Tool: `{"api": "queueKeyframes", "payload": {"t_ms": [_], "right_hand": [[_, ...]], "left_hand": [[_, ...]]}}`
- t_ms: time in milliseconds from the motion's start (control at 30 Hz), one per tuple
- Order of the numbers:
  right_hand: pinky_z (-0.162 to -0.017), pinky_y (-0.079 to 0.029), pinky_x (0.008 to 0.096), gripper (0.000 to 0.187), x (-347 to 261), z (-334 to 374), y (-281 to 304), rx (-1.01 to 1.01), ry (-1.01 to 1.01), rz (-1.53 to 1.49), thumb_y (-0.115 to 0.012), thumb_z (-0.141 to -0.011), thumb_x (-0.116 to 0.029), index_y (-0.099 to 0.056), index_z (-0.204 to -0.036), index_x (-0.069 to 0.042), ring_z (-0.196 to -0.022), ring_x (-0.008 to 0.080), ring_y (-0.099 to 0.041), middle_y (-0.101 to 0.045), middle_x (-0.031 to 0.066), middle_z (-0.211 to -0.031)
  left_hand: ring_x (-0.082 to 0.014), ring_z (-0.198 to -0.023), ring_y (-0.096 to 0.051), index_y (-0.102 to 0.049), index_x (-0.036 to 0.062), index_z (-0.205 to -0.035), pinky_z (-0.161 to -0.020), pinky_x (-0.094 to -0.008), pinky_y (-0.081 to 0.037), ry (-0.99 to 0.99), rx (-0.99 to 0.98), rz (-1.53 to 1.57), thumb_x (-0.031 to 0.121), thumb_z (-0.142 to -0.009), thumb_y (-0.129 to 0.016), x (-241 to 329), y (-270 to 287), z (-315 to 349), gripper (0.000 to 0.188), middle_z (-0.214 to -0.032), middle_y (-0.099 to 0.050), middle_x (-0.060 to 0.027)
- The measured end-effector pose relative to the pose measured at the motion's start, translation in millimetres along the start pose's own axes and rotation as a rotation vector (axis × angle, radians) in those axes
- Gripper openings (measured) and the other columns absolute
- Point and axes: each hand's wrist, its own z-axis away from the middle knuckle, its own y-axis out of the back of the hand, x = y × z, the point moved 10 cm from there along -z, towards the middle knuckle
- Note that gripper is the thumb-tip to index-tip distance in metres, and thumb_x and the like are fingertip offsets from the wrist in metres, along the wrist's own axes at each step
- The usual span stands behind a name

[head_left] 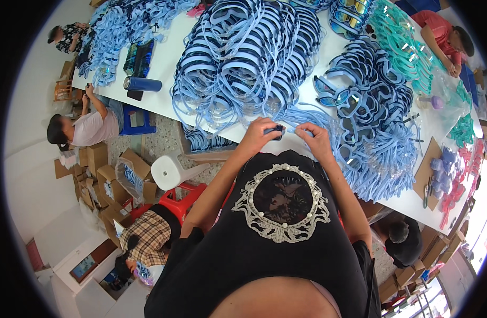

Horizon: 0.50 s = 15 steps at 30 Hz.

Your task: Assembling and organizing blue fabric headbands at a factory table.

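At the near edge of the white table, my left hand (258,134) is closed on a small dark piece (278,132), too small to name. My right hand (316,140) is just to its right, fingertips pinched together; whatever they hold is too small to make out. Light-blue straps (312,115) lie just beyond the right hand. Past both hands rises a large stack of blue goggle frames (248,58) with straps hanging toward me. A looser heap of blue goggles with dark rims (354,106) spreads to the right.
Green goggles (407,42) lie at the far right. A blue bottle (143,84) rests near the table's left edge. A white stool (166,171) and a box of blue goggles (206,142) are left of me. Other people sit around; one in pink (90,127) works at left.
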Motion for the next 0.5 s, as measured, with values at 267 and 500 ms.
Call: {"api": "queueKeyframes", "payload": {"t_ms": [267,500], "right_hand": [[-0.066,-0.051,0.0367,0.015,-37,7,-6,-0.001,0.118,0.478,-0.074,-0.087,-0.019,-0.071,-0.093,-0.005,-0.074,0.0285,-0.068,-0.070,0.0158,-0.083],[-0.071,-0.052,0.0311,0.014,-82,30,-27,-0.133,0.286,0.267,-0.074,-0.081,0.004,-0.075,-0.094,0.001,-0.077,0.0223,-0.067,-0.072,0.0120,-0.085]], "left_hand": [[-0.0195,-0.090,-0.065,-0.071,-0.0011,-0.105,-0.081,-0.0327,-0.052,-0.068,-0.099,0.136,0.014,-0.082,-0.074,-3,-26,-3,0.028,-0.099,-0.069,-0.0102],[-0.0072,-0.068,-0.058,-0.073,-0.0019,-0.100,-0.060,-0.0259,-0.046,0.180,-0.379,0.407,0.028,-0.088,-0.073,-1,-48,25,0.032,-0.074,-0.067,-0.0008]]}}
